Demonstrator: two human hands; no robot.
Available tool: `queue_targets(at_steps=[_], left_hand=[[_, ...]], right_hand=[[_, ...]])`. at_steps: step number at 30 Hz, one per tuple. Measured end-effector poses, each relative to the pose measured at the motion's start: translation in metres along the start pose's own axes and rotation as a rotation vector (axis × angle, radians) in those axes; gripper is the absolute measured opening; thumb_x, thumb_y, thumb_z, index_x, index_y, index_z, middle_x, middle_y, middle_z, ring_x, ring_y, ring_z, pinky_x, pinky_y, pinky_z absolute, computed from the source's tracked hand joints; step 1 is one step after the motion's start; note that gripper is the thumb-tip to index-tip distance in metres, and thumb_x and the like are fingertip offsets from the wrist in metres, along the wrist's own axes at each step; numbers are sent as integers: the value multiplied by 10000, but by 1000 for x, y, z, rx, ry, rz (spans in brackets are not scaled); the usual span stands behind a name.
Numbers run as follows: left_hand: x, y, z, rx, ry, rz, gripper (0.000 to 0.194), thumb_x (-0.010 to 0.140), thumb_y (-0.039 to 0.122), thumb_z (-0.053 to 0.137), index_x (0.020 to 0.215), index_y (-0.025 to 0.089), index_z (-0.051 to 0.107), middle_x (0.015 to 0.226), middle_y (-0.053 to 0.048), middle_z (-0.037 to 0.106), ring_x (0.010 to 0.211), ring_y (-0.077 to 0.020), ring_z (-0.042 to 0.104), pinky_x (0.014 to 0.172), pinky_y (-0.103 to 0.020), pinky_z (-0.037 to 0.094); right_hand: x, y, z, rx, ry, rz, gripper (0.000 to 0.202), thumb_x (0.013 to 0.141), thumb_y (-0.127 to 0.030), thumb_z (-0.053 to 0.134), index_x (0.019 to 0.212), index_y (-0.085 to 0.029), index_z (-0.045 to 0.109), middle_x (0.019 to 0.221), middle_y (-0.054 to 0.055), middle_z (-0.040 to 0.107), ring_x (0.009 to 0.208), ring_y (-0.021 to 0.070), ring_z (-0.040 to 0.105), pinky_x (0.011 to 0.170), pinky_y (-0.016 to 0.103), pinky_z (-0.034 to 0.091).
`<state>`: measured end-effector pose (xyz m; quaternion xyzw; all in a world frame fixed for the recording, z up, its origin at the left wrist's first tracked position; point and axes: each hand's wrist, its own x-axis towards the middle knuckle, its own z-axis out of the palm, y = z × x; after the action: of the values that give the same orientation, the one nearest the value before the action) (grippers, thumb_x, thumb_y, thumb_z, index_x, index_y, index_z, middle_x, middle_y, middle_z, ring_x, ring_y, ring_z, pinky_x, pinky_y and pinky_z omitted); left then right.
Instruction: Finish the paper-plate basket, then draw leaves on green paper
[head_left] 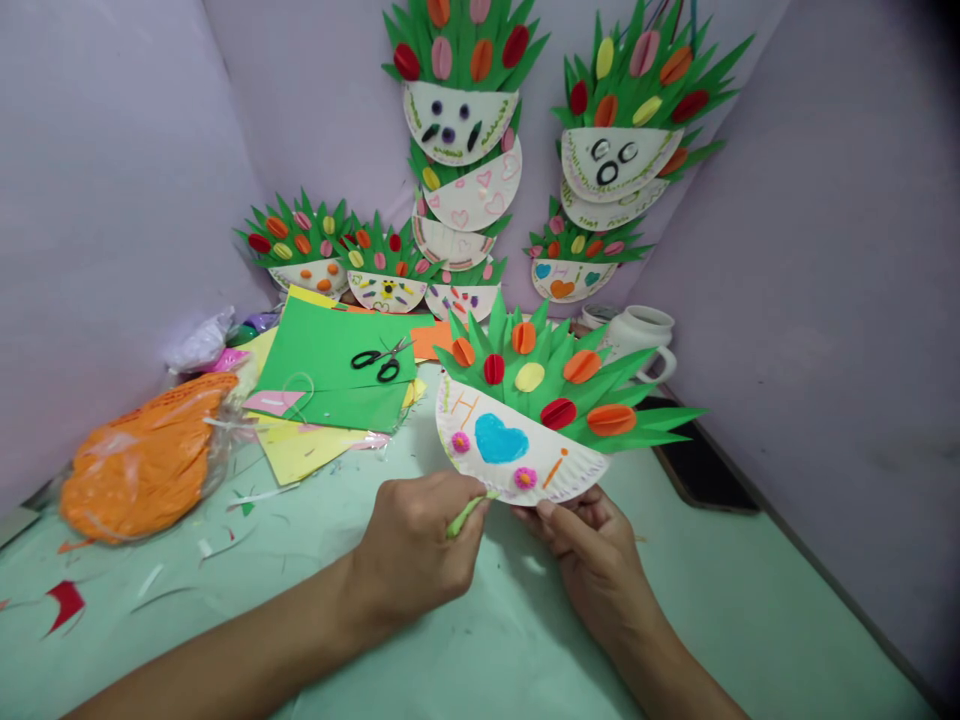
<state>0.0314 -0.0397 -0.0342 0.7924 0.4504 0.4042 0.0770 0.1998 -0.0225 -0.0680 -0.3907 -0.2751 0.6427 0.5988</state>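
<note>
A half paper plate (pixel 538 448) with green paper leaves and orange, red and yellow paper flowers is held tilted above the table. On its white face are an orange "H", a blue heart, an orange "i" and two pink flower pieces. My right hand (pixel 600 545) grips the plate's lower right edge between thumb and fingers. In my left hand (pixel 427 535) is a light green crayon (pixel 466 514), pinched in the fingers. The crayon's tip meets the plate's lower rim; whether it is marking there I cannot tell.
Black-handled scissors (pixel 381 358) lie on green paper sheets (pixel 322 350). An orange bag (pixel 146 460) sits at the left, near paper scraps (pixel 66 603). Behind the plate stand a white mug (pixel 641 330) and a dark phone (pixel 705 465). Similar plate crafts (pixel 465 120) line the back wall.
</note>
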Motion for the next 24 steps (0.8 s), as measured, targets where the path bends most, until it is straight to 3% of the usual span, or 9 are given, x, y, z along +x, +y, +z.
queue_targets(at_steps=[7, 14, 24], left_hand=[[2, 2, 0, 4, -32, -3, 173, 824, 143, 481, 807, 139, 653, 617, -35, 618, 555, -125, 576, 536, -207, 425], [0, 1, 1, -18, -22, 12, 167, 823, 144, 489, 830, 149, 656, 635, -32, 631, 574, -124, 590, 551, -202, 434], [0, 3, 2, -20, -26, -2, 171, 828, 154, 485, 793, 145, 652, 618, -34, 620, 552, -127, 578, 533, -214, 430]], right_hand=[[-1, 0, 0, 5, 4, 11, 330, 513, -242, 849, 769, -176, 651, 791, 20, 721, 697, 148, 668, 671, 253, 555], [-1, 0, 2, -23, -19, -7, 316, 526, -255, 843, 770, -175, 659, 747, 24, 705, 706, 170, 657, 691, 323, 570], [-2, 1, 2, -11, -34, 1, 280, 532, -250, 839, 713, -178, 638, 688, 2, 676, 709, 159, 642, 715, 328, 565]])
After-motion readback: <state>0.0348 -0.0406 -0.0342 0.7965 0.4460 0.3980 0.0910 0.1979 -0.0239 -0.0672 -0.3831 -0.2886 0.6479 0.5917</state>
